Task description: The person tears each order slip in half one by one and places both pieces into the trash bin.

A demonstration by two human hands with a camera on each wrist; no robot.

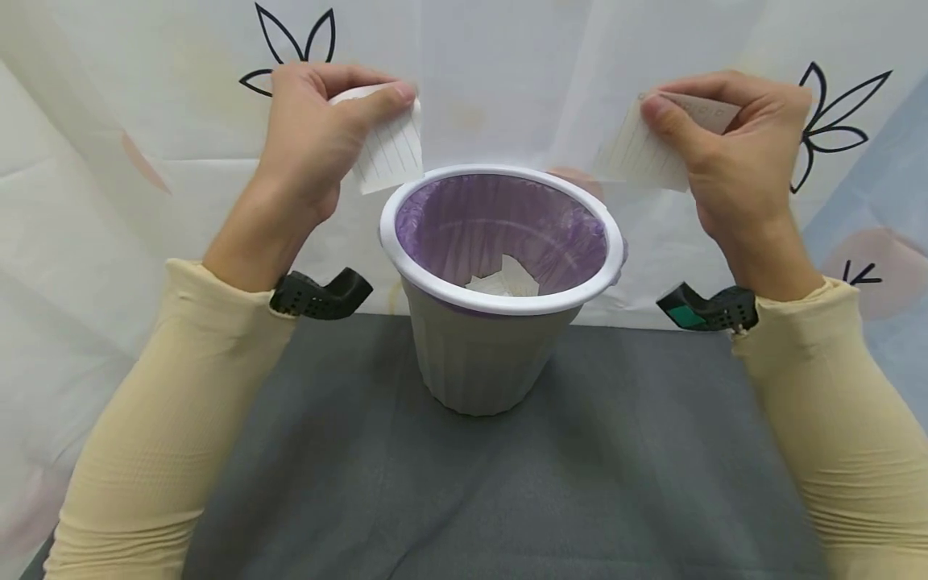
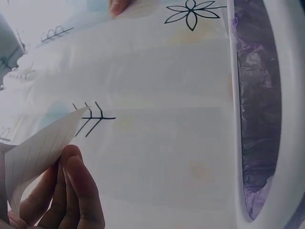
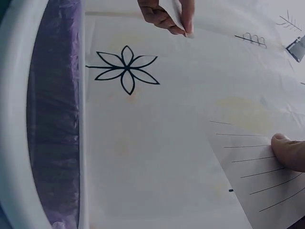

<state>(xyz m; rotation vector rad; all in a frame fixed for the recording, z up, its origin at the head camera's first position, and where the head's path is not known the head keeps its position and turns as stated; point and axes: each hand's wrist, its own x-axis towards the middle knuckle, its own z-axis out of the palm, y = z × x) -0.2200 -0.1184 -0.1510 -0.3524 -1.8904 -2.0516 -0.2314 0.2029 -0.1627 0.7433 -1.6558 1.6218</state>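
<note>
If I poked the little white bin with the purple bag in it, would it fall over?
Probably quite easily. The bin looks like thin plastic and holds only scraps of paper, so it is likely light. It narrows toward its base and is widest at the rim, so a poke near the top might tip it.

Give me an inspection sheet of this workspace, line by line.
Surface: dark grey cloth covering the table.
Job's things: grey ribbed plastic bin with white rim and purple liner, paper scraps inside; two pieces of lined white paper, left piece, right piece.
Clutter: nothing seen.
Grips: left hand pinches the left piece; right hand pinches the right piece, both held apart above the bin.
Cables: nothing seen; black wrist mounts only.
Surroundings: white backdrop sheet printed with black flowers.
</note>
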